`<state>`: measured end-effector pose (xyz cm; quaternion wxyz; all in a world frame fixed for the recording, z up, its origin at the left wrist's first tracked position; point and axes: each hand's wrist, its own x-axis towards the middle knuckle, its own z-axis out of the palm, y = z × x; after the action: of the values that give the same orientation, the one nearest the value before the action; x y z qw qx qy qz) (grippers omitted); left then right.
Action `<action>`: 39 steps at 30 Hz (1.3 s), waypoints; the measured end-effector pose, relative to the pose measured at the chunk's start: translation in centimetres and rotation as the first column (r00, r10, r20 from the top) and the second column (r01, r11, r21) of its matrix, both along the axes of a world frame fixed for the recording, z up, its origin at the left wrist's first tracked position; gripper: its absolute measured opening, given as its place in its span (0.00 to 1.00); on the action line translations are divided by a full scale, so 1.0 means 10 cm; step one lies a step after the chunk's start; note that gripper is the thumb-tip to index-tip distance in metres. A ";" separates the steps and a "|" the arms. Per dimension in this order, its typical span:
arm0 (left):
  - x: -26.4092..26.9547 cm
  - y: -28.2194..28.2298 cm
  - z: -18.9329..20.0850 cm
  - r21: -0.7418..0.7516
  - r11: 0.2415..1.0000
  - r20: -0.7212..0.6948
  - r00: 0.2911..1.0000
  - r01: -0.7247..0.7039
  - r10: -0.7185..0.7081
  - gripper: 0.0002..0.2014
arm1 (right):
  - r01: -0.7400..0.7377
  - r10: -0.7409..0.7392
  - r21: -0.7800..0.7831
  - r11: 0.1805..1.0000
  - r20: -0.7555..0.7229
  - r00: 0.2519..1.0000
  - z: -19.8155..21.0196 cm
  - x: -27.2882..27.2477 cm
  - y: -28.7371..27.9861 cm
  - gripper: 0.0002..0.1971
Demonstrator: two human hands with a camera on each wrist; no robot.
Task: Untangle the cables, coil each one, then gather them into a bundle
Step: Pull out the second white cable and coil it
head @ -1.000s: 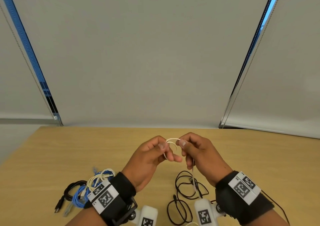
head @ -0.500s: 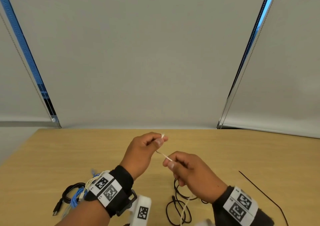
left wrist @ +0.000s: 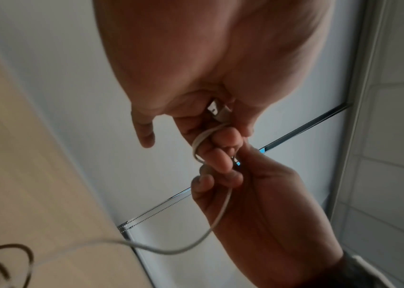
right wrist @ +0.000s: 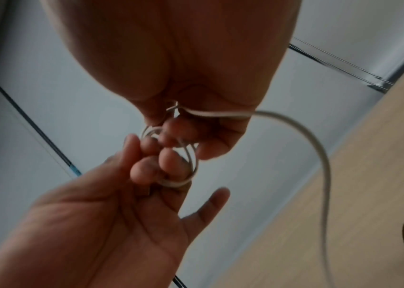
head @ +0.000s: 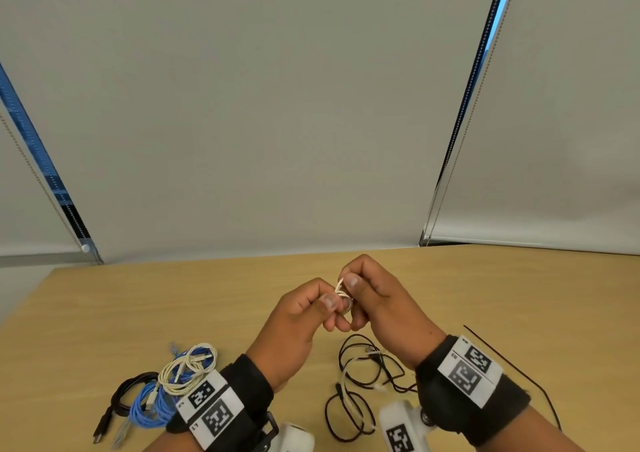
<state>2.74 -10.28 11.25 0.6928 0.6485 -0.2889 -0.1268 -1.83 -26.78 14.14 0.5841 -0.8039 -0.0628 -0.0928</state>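
A thin white cable (head: 341, 290) is held up between both hands above the wooden table (head: 138, 306). My left hand (head: 322, 308) keeps small loops of it wound round its fingers (right wrist: 168, 165), with the cable's plug (left wrist: 216, 111) tucked in the palm. My right hand (head: 351, 285) pinches the cable just above those loops. The cable's loose tail (right wrist: 319, 155) curves down toward the table. A black cable (head: 360, 382) lies in slack loops on the table below my right wrist, with the white tail running through it.
At the front left lies a pile of coiled cables: cream (head: 188, 367), blue (head: 149, 406) and black (head: 121, 396). A thin black wire (head: 512, 365) runs past my right wrist. Grey roller blinds (head: 277, 105) stand behind the table.
The hands were together on a loop, then the right hand drew down and right along the cable. Now it has come back up against the left hand, laying another loop on it.
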 end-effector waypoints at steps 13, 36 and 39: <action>-0.05 0.13 0.04 -0.173 0.980 -0.214 0.968 0.096 -0.133 0.11 | -0.026 0.026 0.044 0.999 0.012 1.000 0.00 0.07 0.10 0.08; 0.32 0.13 0.11 0.166 0.931 0.233 0.930 -0.325 0.284 0.12 | -0.160 0.126 -0.172 0.972 -0.193 0.973 -0.12 -0.16 0.00 0.09; 0.24 0.12 -0.02 0.294 0.942 0.164 0.980 -0.160 0.115 0.14 | -0.036 0.022 -0.158 0.987 -0.092 0.996 0.02 -0.09 -0.12 0.10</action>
<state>5.15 -9.05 11.09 0.5687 0.7737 -0.2691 -0.0741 -2.72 -27.95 14.36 0.5213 -0.8505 -0.0553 -0.0427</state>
